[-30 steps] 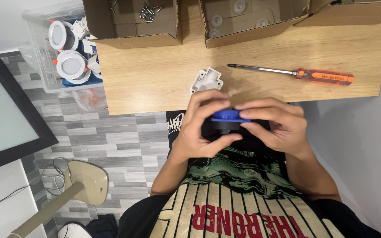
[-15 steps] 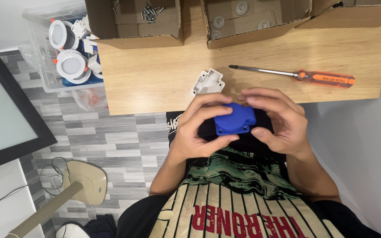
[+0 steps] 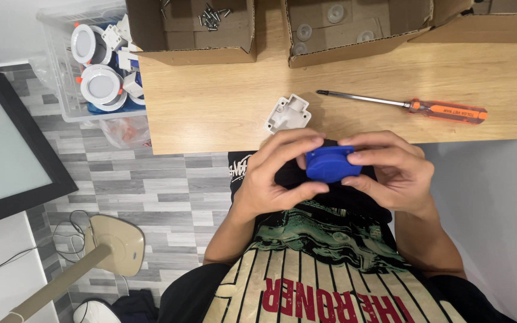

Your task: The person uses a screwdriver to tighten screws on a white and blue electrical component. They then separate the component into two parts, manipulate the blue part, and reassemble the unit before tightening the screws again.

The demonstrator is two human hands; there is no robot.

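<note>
Head cam: left hand (image 3: 270,176) & right hand (image 3: 393,173) pinch blue part (image 3: 328,163) over wooden table (image 3: 222,101); grey plank floor (image 3: 151,185).

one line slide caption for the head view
Both hands, left hand and right hand, grip a blue plastic part near a wooden table with an orange-handled screwdriver.
</note>
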